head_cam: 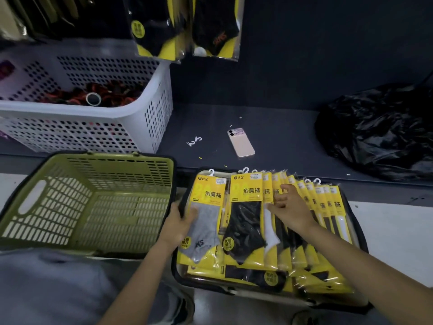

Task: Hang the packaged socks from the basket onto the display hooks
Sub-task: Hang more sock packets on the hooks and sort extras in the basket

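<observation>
Several yellow sock packs lie fanned out on top of a basket [356, 233] at the lower right. The leftmost pack holds a grey sock [206, 221]; beside it is a pack with a black sock [246, 221]. My left hand [180, 225] grips the left edge of the grey sock pack, thumb on top. Fingers spread, my right hand [289, 207] rests on the overlapped packs [328, 207] in the middle of the fan. Two sock packs [187, 26] hang from display hooks at the top centre.
An olive green basket [89, 202] with nothing in it sits at the lower left. Behind it stands a white perforated basket [145, 127] holding dark red items and a tape roll. A phone [240, 143] and a black plastic bag [379, 130] lie on the dark shelf.
</observation>
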The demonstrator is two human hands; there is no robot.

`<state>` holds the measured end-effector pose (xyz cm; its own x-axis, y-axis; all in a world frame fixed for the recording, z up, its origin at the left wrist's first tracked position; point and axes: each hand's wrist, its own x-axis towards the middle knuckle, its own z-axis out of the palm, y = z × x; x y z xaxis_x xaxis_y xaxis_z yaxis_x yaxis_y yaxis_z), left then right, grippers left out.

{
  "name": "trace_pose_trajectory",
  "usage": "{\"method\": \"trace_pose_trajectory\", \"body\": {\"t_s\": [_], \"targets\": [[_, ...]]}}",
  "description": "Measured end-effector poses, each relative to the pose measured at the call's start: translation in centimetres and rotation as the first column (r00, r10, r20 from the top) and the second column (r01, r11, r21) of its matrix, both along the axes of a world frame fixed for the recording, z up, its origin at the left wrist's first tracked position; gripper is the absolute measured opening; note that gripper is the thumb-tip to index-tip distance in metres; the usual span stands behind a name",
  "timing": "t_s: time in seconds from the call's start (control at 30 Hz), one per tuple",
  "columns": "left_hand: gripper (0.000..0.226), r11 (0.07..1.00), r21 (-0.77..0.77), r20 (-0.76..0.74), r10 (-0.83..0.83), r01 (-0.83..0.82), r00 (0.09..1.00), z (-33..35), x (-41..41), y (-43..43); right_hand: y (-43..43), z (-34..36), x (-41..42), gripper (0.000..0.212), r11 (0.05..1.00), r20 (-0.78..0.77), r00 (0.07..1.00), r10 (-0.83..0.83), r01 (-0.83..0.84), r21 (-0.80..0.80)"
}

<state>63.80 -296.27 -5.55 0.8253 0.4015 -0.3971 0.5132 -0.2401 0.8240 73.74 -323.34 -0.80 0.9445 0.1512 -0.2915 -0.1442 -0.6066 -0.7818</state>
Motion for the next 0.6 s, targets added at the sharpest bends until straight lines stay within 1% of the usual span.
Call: {"method": "trace_pose_trajectory", "body": {"t_s": [0.03,0.07,0.1,0.17,0.2,0.23,0.27,0.33,0.37,0.4,0.43,0.47,0.5,0.53,0.57,0.6], "targets": [[0.063,0.999,-0.004,0.055,-0.041,0.041,0.998,0.2,0.0,-0.2,0.6,-0.2,-0.1,0.044,1.0,0.0,1.0,-0.024,0.024,0.007],[0.074,0.996,0.018,0.078,-0.089,0.087,0.993,0.2,0.0,-0.4,1.2,-0.4,-0.2,0.038,0.998,-0.027,0.998,-0.048,0.049,0.033],[0.081,0.989,0.078,0.081,-0.131,0.124,0.988,0.0,0.0,-0.6,1.8,-0.5,-0.5,0.041,0.995,-0.083,0.995,-0.059,0.065,0.074],[0.09,0.967,0.215,0.06,-0.149,0.133,0.987,-0.4,-0.1,-0.9,2.7,-1.0,-1.1,0.069,0.985,-0.216,0.976,-0.028,0.063,0.158],[0.092,0.966,0.235,0.075,-0.127,0.106,0.989,-0.6,0.0,-0.8,3.0,-1.2,-1.4,0.079,0.982,-0.25,0.968,-0.011,0.058,0.18],[0.091,0.972,0.225,0.105,-0.101,0.076,0.989,-0.6,0.2,-0.8,3.1,-1.4,-1.5,0.083,0.978,-0.265,0.964,-0.008,0.062,0.197],[0.089,0.979,0.199,0.127,-0.081,0.055,0.989,-0.6,0.4,-0.6,2.9,-1.6,-1.4,0.083,0.975,-0.284,0.959,-0.016,0.078,0.208],[0.086,0.982,0.176,0.14,-0.089,0.064,0.986,-0.7,0.7,-0.5,2.3,-1.6,-1.1,0.083,0.971,-0.331,0.943,-0.04,0.115,0.209],[0.087,0.973,0.21,0.12,-0.119,0.092,0.986,-0.7,0.7,-0.4,1.9,-1.5,-1.0,0.082,0.969,-0.345,0.937,-0.052,0.131,0.211],[0.09,0.951,0.28,0.067,-0.154,0.13,0.986,-0.6,0.6,-0.5,1.5,-1.3,-0.8,0.076,0.964,-0.346,0.936,-0.066,0.149,0.221],[0.093,0.905,0.384,-0.009,-0.193,0.182,0.981,-0.7,0.6,-0.7,1.1,-1.2,-0.6,0.063,0.957,-0.338,0.938,-0.076,0.163,0.238],[0.092,0.809,0.526,-0.105,-0.243,0.261,0.964,-0.7,0.6,-1.0,0.7,-1.0,-0.6,0.045,0.95,-0.329,0.94,-0.088,0.178,0.255],[0.086,0.671,0.658,-0.193,-0.29,0.343,0.937,-0.8,0.6,-1.4,0.4,-0.7,-0.6,0.033,0.939,-0.317,0.943,-0.103,0.197,0.282],[0.079,0.538,0.737,-0.256,-0.338,0.409,0.906,-0.8,0.5,-2.1,0.0,-0.5,-0.6,0.03,0.922,-0.304,0.946,-0.116,0.217,0.321],[0.075,0.464,0.763,-0.278,-0.392,0.45,0.877,-1.0,0.5,-2.9,-0.4,-0.3,-0.5,0.031,0.904,-0.298,0.946,-0.13,0.237,0.356],[0.071,0.466,0.744,-0.268,-0.448,0.479,0.853,-1.1,0.3,-3.8,-0.9,-0.1,-0.4,0.034,0.889,-0.294,0.945,-0.145,0.255,0.38]]}}
